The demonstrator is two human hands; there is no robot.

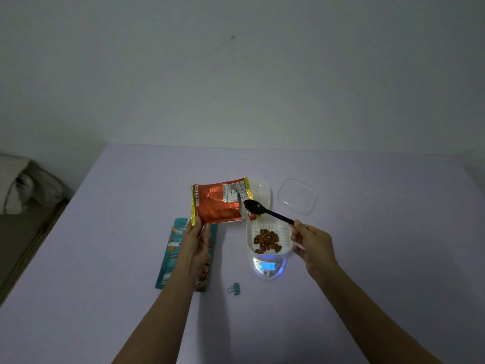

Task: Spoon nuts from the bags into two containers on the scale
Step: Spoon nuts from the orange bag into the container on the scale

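Note:
My left hand (197, 239) pinches the lower left corner of an orange foil nut bag (216, 203) and holds it up above the table. A black spoon (262, 209) is gripped by its handle in my right hand (309, 241); its bowl sits at the bag's torn right edge and looks empty. Below the spoon, a white slotted container (269, 239) holding several brown almonds stands on a small white scale (267, 266) with a lit blue display. Another white container (259, 190) lies behind it, partly hidden by the bag.
A teal almond bag (172, 254) lies flat on the table under my left forearm. A clear plastic lid (297, 197) rests to the right of the scale. A small teal binder clip (234, 288) sits near the scale's front. The pale table (367, 258) meets a wall behind.

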